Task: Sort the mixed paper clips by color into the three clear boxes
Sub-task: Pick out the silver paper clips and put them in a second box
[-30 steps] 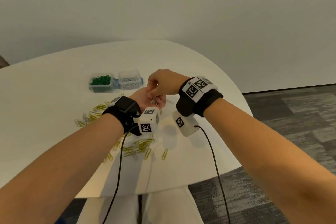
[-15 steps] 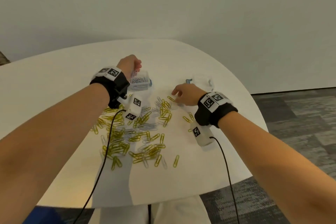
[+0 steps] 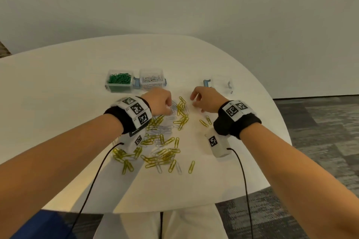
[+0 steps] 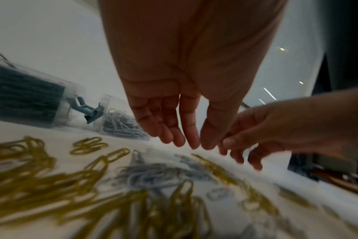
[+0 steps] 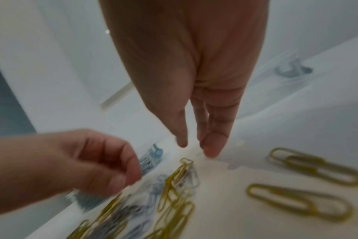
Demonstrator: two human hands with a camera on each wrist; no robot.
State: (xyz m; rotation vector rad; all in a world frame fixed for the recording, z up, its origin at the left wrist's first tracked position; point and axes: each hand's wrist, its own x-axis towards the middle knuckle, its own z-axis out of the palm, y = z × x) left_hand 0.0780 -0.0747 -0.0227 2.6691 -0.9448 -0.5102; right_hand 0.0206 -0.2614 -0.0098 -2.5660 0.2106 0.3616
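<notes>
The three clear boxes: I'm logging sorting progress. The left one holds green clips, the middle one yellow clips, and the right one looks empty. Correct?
Not quite. The middle box holds white clips, not yellow; the head view shows it. The yellow clips lie loose on the table. The left box holds green clips and the right box looks empty, as you said.

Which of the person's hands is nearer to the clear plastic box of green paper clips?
Left. The left hand is just in front and right of the clear plastic box of green paper clips; the right hand is farther right, by the empty clear box.

L hand [image 3: 159, 101] box→clip pile [image 3: 165, 141] | R hand [image 3: 207, 99] lifted
</notes>
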